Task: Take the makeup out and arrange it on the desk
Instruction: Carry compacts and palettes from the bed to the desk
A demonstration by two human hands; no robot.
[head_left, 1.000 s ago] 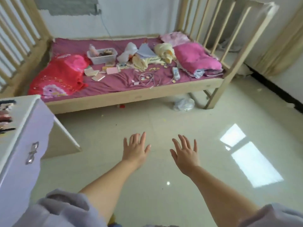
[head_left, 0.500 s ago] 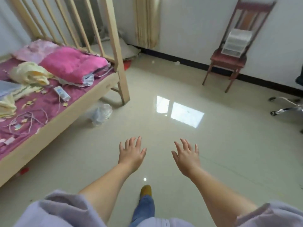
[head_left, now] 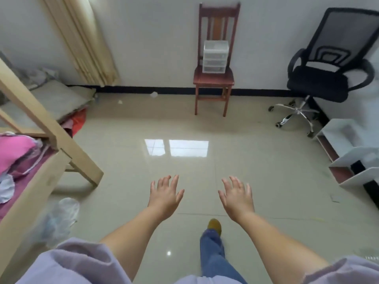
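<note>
- View change: a second ago the camera faces the bed, with a white table at the left edge carrying dark makeup items; half a second ago the bed sits left and the chair stands far right; now the bed [head_left: 30,181] fills only the left edge and the chair [head_left: 214,78] stands ahead, near centre. The person turns right.
- Drawer box [head_left: 215,56]: a small clear unit of stacked drawers rests on the chair seat, against the backrest. Its contents cannot be told from here.
- Left hand [head_left: 165,196] and right hand [head_left: 238,198]: both reach forward over the floor [head_left: 184,128], palms down, fingers spread; each grip is wide and holds nothing, as in both earlier pictures.
- Foot [head_left: 214,225]: one shoe steps forward between the arms.
- Office chair [head_left: 320,78] and white shelf [head_left: 352,158] stand at right.
- Task's thing: no makeup shows now, and the table has left the view.
- Meaning: the turn likely heads for the drawer box as a source of more makeup; fetching comes next, arranging waits.
</note>
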